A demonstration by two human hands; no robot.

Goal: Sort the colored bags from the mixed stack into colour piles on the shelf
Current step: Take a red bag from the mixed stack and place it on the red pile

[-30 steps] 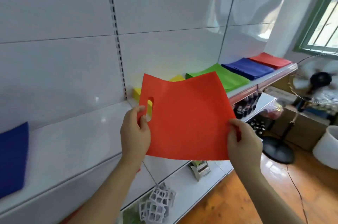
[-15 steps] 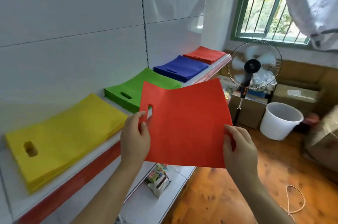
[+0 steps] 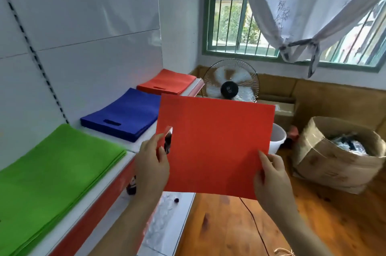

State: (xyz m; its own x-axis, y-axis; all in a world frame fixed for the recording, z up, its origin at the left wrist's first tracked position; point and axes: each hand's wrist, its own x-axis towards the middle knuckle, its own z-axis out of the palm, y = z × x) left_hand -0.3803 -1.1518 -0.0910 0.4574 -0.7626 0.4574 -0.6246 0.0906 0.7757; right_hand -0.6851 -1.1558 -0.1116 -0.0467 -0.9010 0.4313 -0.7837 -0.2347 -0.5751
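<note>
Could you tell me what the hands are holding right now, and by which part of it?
Both hands hold one red bag: the left hand pinches the edge by its handle cut-out, the right hand pinches the lower right corner.

Scene bright under daylight entering through the barred window [image 3: 240, 15], above and beyond the fingers. Soft glare patches on the glossy white wall panels [image 3: 94, 26] left of the fingers. Shadows faint and diffuse. Wide-angle lens bows straight lines near the edges. Overall sharpness slightly soft.
</note>
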